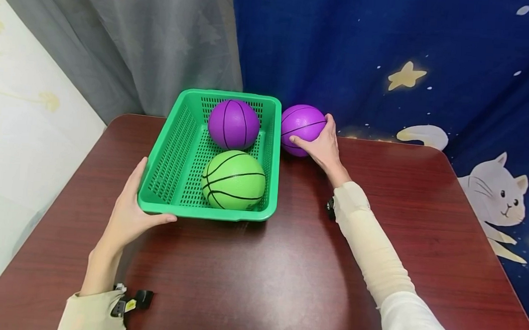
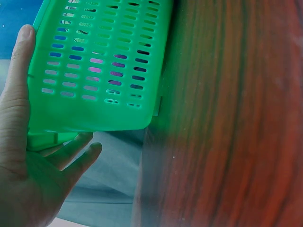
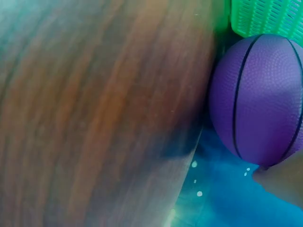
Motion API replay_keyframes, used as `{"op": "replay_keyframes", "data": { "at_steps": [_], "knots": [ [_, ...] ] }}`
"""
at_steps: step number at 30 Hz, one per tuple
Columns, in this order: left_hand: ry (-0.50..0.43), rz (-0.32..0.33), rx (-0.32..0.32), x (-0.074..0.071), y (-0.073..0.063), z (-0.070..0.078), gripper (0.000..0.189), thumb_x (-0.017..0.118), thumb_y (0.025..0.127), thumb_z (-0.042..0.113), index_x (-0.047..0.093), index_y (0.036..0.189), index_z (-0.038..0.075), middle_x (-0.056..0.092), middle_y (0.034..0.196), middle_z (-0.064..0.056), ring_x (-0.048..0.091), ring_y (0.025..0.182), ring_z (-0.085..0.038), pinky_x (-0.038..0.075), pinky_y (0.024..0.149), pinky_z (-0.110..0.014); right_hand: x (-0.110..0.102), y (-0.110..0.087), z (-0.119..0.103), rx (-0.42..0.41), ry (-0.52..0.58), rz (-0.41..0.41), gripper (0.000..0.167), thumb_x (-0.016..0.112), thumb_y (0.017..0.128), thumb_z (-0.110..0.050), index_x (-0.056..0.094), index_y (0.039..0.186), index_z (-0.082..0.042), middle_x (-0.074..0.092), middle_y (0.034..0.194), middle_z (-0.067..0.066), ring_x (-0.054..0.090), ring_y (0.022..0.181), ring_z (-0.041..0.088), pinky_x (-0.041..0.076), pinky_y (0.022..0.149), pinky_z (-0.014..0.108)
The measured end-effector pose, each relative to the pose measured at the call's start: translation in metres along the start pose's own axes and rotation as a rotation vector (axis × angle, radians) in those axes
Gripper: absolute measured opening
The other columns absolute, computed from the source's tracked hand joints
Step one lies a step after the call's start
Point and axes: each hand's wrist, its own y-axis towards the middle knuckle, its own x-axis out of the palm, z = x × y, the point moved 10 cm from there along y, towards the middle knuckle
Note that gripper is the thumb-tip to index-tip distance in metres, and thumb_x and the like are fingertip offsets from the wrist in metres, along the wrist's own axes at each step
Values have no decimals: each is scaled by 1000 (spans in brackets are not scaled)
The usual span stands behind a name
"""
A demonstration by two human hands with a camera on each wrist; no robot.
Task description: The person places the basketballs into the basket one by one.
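A green plastic basket with slotted walls stands on the table, holding a purple ball and a light green ball, both with black basketball lines. At its near left corner my left hand grips the rim, thumb along the front and fingers along the left side. In the left wrist view, the thumb lies against the slotted wall. Just right of the basket, my right hand holds a second purple ball between thumb and fingers. That ball sits close beside the basket in the right wrist view.
The dark red wooden table has its far edge near the basket and the held ball. Behind it hang a grey curtain and a blue curtain with stars and a cat. A pale patterned surface borders the left.
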Motion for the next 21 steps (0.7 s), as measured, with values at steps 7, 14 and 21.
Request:
{"op": "replay_keyframes", "data": {
  "at_steps": [7, 14, 21],
  "knots": [
    [3, -7, -5, 1, 0, 0, 123, 88, 53, 1, 16, 150, 26, 20, 152, -7, 23, 134, -21, 22, 99, -56, 7, 0, 4, -1, -18, -25, 123, 76, 59, -61, 9, 147, -7, 19, 149, 10, 29, 132, 27, 27, 105, 40],
    [0, -6, 4, 3, 2, 0, 120, 88, 53, 0, 19, 150, 18, 19, 152, -6, 21, 135, -16, 21, 100, -57, 8, 1, 5, 0, -46, -27, 127, 76, 57, -63, 6, 148, -7, 18, 149, 11, 27, 132, 28, 26, 105, 41],
    [22, 1, 13, 3, 1, 1, 118, 87, 53, -1, 22, 150, 17, 18, 153, -1, 18, 136, -12, 20, 102, -53, 10, 2, 7, 18, -34, -23, 130, 76, 55, -66, 5, 148, -10, 17, 150, 8, 26, 133, 27, 26, 105, 41]
  ]
}}
